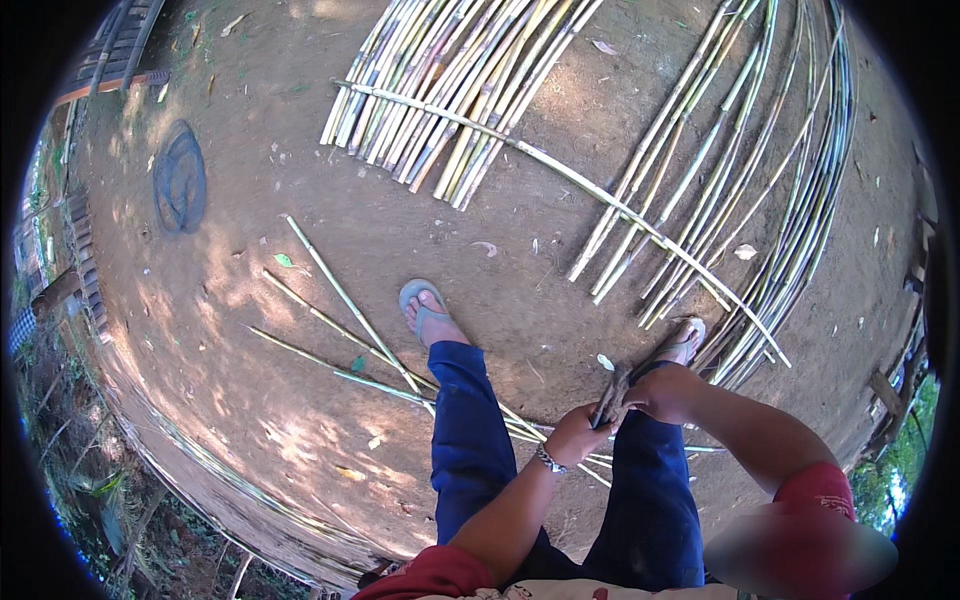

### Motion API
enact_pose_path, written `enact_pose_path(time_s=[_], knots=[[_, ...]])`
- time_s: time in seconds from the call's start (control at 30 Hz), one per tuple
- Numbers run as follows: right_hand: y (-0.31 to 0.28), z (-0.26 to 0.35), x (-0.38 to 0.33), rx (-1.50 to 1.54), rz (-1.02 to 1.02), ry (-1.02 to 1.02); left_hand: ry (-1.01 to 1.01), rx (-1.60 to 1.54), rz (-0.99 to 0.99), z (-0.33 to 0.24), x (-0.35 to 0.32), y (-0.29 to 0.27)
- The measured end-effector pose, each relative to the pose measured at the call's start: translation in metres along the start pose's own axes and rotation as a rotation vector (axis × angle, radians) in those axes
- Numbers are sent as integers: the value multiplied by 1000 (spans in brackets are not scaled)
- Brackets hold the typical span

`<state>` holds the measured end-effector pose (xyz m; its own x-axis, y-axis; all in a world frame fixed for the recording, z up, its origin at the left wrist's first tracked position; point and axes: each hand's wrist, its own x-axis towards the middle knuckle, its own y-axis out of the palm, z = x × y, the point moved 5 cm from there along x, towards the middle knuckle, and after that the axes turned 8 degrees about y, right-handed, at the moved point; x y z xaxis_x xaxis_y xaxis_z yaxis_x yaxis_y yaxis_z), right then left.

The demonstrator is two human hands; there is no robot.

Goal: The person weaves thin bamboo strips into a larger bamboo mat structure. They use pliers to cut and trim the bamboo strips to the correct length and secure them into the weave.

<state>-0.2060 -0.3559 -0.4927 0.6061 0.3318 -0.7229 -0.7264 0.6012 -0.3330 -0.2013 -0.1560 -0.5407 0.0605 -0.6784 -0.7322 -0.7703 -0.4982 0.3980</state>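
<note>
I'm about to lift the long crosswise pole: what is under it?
The crosswise pole lies over the left-hand poles and right-hand poles, with ground between. The strip directly beneath is covered, so where it touches can't be seen.

Single wide fisheye view, from the left of two cameras worn on my head. It looks steeply down past my body, upright and unmirrored, so its left is my left. My shirt front (660,593) sits closest, along the lower edge; my left hand (578,436) and right hand (657,392) come next, below and right of centre. My feet (430,303) and the ground (540,290) are farther from the lens. The round field bends straight edges near its rim.
</note>
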Motion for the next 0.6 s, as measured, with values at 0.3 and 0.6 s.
enact_pose_path(time_s=[0.3,0.6], knots=[[-11,25,-24,-149,-185,-27,-256,-630,68,-10,-7,10],[-19,27,-9,-172,-326,-34,-328,-660,-219,-3,-7,4]])
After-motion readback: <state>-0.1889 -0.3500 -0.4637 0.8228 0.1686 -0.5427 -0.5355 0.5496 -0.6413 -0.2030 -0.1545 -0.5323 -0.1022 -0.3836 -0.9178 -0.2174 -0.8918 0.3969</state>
